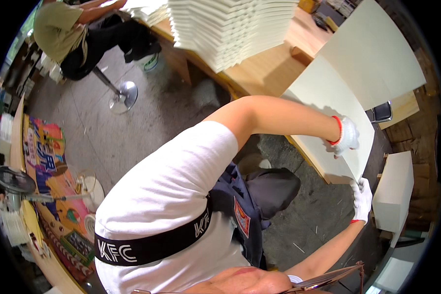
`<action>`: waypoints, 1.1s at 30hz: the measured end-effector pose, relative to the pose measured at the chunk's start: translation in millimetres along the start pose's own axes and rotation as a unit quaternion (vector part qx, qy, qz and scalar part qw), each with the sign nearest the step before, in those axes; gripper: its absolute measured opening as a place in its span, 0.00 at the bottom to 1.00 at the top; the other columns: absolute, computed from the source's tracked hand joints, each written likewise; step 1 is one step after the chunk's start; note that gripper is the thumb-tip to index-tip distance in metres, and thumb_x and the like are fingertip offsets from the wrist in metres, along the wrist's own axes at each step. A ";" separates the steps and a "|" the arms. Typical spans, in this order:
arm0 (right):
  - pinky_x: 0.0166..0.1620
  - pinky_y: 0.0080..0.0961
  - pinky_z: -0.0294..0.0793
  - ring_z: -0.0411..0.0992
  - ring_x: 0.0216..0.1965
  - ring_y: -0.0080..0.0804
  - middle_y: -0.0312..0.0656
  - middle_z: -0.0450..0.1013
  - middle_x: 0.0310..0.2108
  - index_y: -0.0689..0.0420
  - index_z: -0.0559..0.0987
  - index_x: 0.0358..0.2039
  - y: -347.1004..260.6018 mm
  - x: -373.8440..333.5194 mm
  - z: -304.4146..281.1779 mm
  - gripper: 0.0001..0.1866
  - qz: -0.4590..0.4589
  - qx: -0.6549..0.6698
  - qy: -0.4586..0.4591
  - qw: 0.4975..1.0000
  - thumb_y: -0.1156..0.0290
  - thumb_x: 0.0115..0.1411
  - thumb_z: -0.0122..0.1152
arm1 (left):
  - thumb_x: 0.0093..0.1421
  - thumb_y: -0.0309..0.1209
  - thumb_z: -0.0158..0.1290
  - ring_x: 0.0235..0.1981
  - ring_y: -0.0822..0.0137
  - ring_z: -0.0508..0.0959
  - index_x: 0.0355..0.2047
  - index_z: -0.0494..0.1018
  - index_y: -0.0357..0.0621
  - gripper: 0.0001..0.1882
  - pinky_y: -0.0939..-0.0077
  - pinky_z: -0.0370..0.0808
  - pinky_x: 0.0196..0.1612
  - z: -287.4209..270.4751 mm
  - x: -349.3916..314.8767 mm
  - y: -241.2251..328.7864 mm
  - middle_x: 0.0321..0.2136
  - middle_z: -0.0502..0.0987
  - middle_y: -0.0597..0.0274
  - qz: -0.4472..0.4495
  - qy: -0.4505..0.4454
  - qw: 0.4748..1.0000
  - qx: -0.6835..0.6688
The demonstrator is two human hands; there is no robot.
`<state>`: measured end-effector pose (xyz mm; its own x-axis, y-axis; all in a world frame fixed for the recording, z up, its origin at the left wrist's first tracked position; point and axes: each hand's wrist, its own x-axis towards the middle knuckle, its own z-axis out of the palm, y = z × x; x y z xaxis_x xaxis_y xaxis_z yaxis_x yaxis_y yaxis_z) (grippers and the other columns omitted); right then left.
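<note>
Two gloved hands [347,137] [362,200] on one white board [330,85]

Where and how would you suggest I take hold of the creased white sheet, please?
I'd pinch the white sheet at its lower corner, by the right hand, coming from the picture's lower right, top and underside together: that corner tapers, looks thin and faces outward, while the upper panel seems to rise beyond the crease.
</note>
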<state>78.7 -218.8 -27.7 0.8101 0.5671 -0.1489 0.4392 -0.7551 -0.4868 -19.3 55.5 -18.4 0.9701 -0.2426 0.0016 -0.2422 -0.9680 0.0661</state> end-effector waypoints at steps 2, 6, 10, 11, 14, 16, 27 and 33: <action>0.37 0.21 0.66 0.67 0.31 0.19 0.33 0.74 0.30 0.58 0.79 0.41 0.8 -0.3 -5.1 0.13 0.015 -0.008 -0.012 1.000 0.63 0.62 0.65 | 0.46 0.47 0.68 0.52 0.52 0.78 0.56 0.74 0.57 0.35 0.54 0.78 0.46 -2.3 -3.2 -3.9 0.50 0.77 0.56 0.009 0.022 0.999 -0.025; 0.29 0.17 0.59 0.61 0.25 0.15 0.27 0.69 0.25 0.57 0.79 0.39 12.0 6.6 -6.2 0.13 -0.010 0.022 -0.011 1.000 0.62 0.61 0.67 | 0.46 0.46 0.69 0.46 0.54 0.82 0.55 0.75 0.57 0.35 0.54 0.79 0.41 -0.7 0.7 -3.2 0.46 0.81 0.59 0.023 0.011 0.999 -0.044; 0.27 0.18 0.62 0.62 0.24 0.15 0.29 0.69 0.26 0.55 0.78 0.40 24.5 11.1 -10.1 0.16 0.002 0.001 -0.023 1.000 0.56 0.62 0.66 | 0.46 0.46 0.69 0.44 0.54 0.83 0.54 0.76 0.58 0.33 0.54 0.79 0.40 -2.3 -0.9 -0.1 0.44 0.82 0.61 0.019 0.014 0.999 -0.025; 0.29 0.20 0.66 0.65 0.27 0.18 0.31 0.71 0.29 0.55 0.78 0.43 23.5 13.6 -11.5 0.18 0.010 -0.013 -0.033 0.999 0.55 0.62 0.66 | 0.46 0.46 0.68 0.44 0.54 0.83 0.53 0.76 0.58 0.32 0.53 0.79 0.40 -1.7 -0.3 -1.0 0.44 0.82 0.61 0.019 0.016 0.999 -0.021; 0.44 0.27 0.73 0.74 0.40 0.28 0.43 0.76 0.42 0.57 0.75 0.54 20.7 1.6 -8.6 0.26 -0.020 -0.031 0.037 0.999 0.54 0.62 0.66 | 0.47 0.46 0.67 0.44 0.53 0.83 0.51 0.77 0.57 0.30 0.53 0.79 0.39 3.2 5.5 -1.7 0.44 0.82 0.60 0.024 0.016 1.000 -0.005; 0.64 0.38 0.64 0.68 0.62 0.43 0.53 0.69 0.62 0.57 0.68 0.64 -9.6 -15.5 -13.4 0.35 0.018 -0.062 0.058 0.996 0.51 0.63 0.63 | 0.48 0.46 0.65 0.44 0.53 0.83 0.49 0.78 0.56 0.27 0.52 0.79 0.39 6.8 8.8 -1.9 0.43 0.82 0.59 0.028 0.006 1.000 0.010; 0.69 0.43 0.56 0.59 0.68 0.50 0.52 0.63 0.67 0.59 0.64 0.67 -68.5 -10.0 91.2 0.42 -0.285 -0.285 0.258 0.878 0.53 0.58 0.69 | 0.48 0.43 0.60 0.46 0.56 0.80 0.45 0.80 0.54 0.22 0.55 0.76 0.42 35.4 -18.3 2.7 0.43 0.81 0.58 0.012 0.148 0.989 -0.011; 0.66 0.46 0.61 0.65 0.64 0.51 0.50 0.69 0.62 0.58 0.70 0.63 -95.0 -19.0 114.9 0.38 -0.352 -0.225 0.301 0.857 0.63 0.53 0.73 | 0.53 0.42 0.61 0.53 0.58 0.74 0.46 0.75 0.54 0.20 0.60 0.73 0.49 53.6 -150.2 3.8 0.45 0.77 0.64 0.129 0.338 0.912 -0.194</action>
<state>-23.1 -120.1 -77.5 0.2765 0.7640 0.5829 0.8973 -0.4224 0.1280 -166.7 84.7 -71.9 0.7004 -0.2360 0.6736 -0.5671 -0.7571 0.3244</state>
